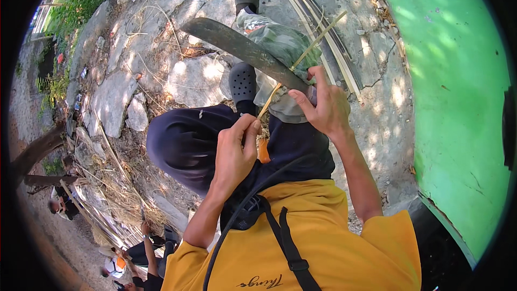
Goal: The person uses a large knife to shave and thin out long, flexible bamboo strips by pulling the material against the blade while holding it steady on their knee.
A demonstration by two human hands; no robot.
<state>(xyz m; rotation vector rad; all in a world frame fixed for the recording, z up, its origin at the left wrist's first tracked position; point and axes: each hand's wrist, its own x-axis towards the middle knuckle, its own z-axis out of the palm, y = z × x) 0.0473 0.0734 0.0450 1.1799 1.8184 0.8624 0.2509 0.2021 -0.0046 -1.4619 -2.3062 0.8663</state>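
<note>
My right hand (323, 106) grips the handle of a long dark machete (242, 48), whose blade points up and to the left. My left hand (235, 151) pinches the near end of a thin pale bamboo strip (315, 43). The strip runs up and to the right, crossing under the blade close to its handle. Both hands are above my lap, over dark trousers (186, 140). My feet in dark perforated clogs (243, 82) rest on the stone ground beyond.
A patterned green cloth (280, 40) lies on my legs. Long bamboo slats (323, 27) lie on the cracked stone paving (199, 78). A green wall (458, 86) stands at right. Dry stalks pile at lower left, where other people (145, 253) sit.
</note>
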